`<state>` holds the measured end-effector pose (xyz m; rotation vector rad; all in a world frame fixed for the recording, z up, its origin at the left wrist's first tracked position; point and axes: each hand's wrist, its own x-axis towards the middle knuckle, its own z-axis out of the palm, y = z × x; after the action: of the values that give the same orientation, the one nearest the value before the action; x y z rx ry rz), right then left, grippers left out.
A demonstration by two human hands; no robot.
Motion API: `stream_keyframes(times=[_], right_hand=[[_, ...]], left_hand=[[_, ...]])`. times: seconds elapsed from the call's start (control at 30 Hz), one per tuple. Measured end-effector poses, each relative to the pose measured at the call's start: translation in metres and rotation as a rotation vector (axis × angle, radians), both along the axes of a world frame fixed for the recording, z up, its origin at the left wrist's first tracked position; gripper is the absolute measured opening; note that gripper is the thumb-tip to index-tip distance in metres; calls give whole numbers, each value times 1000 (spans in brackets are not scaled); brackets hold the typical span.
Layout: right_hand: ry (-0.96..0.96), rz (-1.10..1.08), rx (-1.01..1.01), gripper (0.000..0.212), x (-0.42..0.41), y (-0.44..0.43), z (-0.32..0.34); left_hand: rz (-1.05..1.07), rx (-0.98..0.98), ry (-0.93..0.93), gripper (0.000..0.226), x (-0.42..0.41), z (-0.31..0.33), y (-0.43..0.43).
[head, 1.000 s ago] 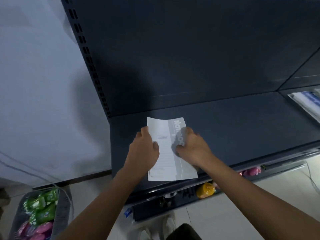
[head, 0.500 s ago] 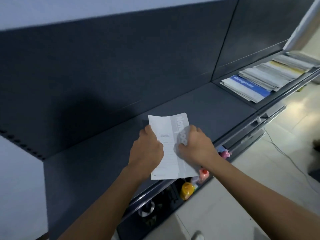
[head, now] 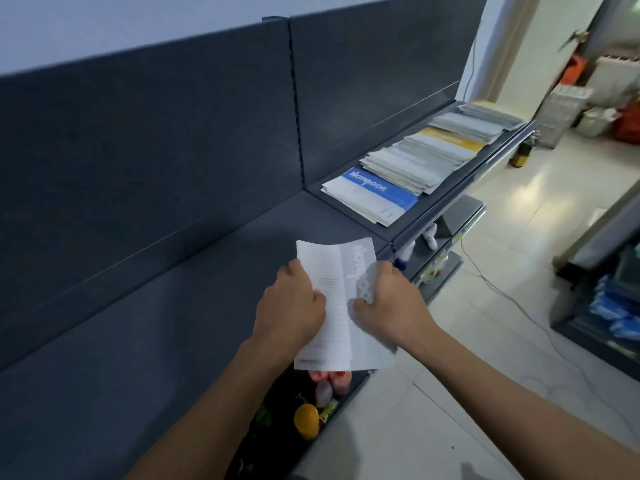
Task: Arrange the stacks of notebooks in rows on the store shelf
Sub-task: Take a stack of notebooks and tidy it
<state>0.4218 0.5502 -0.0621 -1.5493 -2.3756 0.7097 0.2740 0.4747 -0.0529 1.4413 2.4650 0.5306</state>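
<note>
Notebook [head: 337, 271] juts over the shelf's [head: 173, 341] front edge. I see the left hand [head: 289, 306] and right hand [head: 391, 303] gripping its sides.

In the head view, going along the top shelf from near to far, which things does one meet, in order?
Grey-banded notebook, held by the left hand and the right hand → blue-banded notebook stack → grey notebook stack → yellow-banded notebook stack → far grey stacks.
</note>
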Motion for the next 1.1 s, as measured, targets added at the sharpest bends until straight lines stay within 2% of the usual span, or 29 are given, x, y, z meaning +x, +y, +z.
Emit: stream_keyframes(times=[0.4,0.7,0.83,1.1], right_hand=[[31,-181,9,43,89,134,1],[-3,-265,54,41,130,266,0],[-6,-285,79,46,143,308,2],[18,-269,33,42,161,368,-1]], left_hand=[[-159,-26,14,47,74,3,159],[-265,48,7,45,109,-2,304],[-288,66,-24,45,124,2,344],[-269,64,9,45,142,-3,408]])
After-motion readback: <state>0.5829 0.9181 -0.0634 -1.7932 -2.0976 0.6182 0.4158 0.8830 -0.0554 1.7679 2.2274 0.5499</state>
